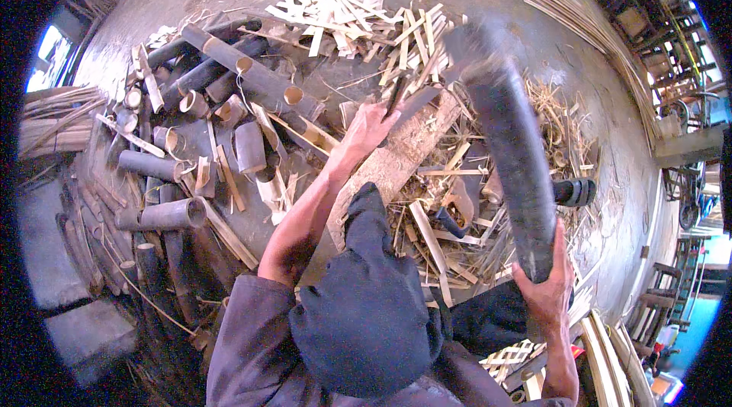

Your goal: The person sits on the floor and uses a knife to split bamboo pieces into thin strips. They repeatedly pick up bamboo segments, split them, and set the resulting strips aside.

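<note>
My left hand (370, 129) is closed around a dark, flat, blade-like piece (418, 104), which slants up to the right over a pale, rough wooden plank (412, 152). Its exact kind is hard to make out. On the right, my right hand (546, 281) grips the lower end of a long, thick, dark club-shaped piece (515, 140). That piece rises nearly upright, its upper end smeared by motion beside the plank. Split strips (431, 235) and shavings lie below and around the plank.
Cut bamboo tubes (171, 215) are heaped on the left. Pale split strips (335, 14) form a pile at the far middle. Long slats (583, 18) lie at the far right. A dark cloth-covered shape (366, 323) fills the lower middle.
</note>
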A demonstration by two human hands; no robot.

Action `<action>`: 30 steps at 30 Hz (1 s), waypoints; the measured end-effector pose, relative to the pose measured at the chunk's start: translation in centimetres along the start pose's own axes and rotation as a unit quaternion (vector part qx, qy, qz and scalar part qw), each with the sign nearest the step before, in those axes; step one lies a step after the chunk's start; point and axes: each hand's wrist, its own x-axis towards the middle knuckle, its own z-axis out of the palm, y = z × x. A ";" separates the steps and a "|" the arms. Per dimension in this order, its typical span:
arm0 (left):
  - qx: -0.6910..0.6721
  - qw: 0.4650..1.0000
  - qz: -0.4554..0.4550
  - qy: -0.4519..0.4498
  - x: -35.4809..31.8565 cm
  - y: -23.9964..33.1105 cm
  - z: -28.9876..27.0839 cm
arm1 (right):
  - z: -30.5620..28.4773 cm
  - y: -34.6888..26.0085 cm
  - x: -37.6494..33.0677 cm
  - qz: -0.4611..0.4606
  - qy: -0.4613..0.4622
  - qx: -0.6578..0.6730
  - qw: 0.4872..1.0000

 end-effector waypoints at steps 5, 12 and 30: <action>0.000 0.999 0.029 0.015 0.1 -0.2 -0.3 | 1.3 1.1 -1.2 0.004 0.053 0.105 0.993; -0.051 0.998 -0.016 -0.035 1.1 -1.1 -1.7 | 1.6 0.3 -0.7 0.018 -0.077 0.023 0.997; -0.045 0.999 -0.021 -0.001 -0.7 -6.6 0.4 | 1.1 -1.8 0.7 -0.031 -0.021 0.042 0.998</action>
